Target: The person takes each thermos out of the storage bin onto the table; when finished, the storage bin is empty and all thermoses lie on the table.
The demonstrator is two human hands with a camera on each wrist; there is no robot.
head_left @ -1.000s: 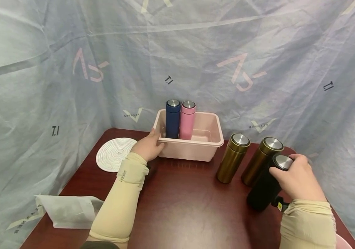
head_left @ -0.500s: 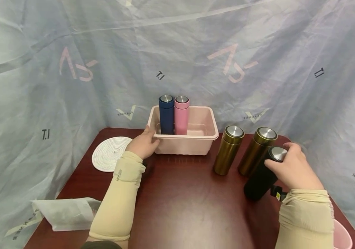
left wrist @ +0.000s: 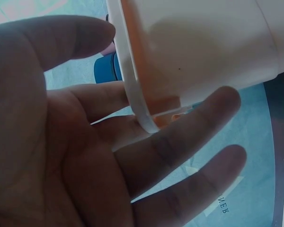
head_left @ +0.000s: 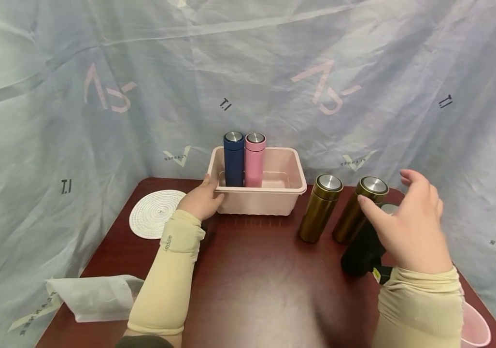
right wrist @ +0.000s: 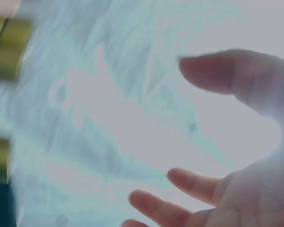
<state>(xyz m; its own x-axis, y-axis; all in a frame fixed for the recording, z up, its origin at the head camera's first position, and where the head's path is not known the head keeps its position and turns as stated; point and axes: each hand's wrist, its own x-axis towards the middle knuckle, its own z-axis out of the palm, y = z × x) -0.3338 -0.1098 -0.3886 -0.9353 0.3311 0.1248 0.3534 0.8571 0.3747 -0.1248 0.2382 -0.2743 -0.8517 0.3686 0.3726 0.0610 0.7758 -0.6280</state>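
Note:
My left hand [head_left: 200, 200] rests at the near left corner of a pink plastic bin [head_left: 256, 202], its fingers fairly straight along the rim and wall. Inside, a blue thermos [head_left: 233, 162] and a pink thermos [head_left: 254, 162] stand upright side by side. Over the black thermos [head_left: 358, 253], my right hand [head_left: 415, 224] hovers with thumb and fingers spread. The right wrist view shows nothing between those fingers. Part of the black thermos and its lid is hidden by that hand. Two gold thermoses, a left one [head_left: 319, 212] and a right one [head_left: 352, 217], stand beside it.
A round white woven mat [head_left: 154, 215] lies left of the bin. Nearer on the left is a translucent bag [head_left: 95, 297]. A pink container [head_left: 474, 326] is partly visible at the lower right. Grey printed cloth [head_left: 187, 72] hangs behind the dark red table [head_left: 256, 270].
My right hand has let go of the black thermos and risen from its lid, fingers spreading. The thermos stays standing on the table. My left hand keeps its place at the bin; the head view shifted slightly.

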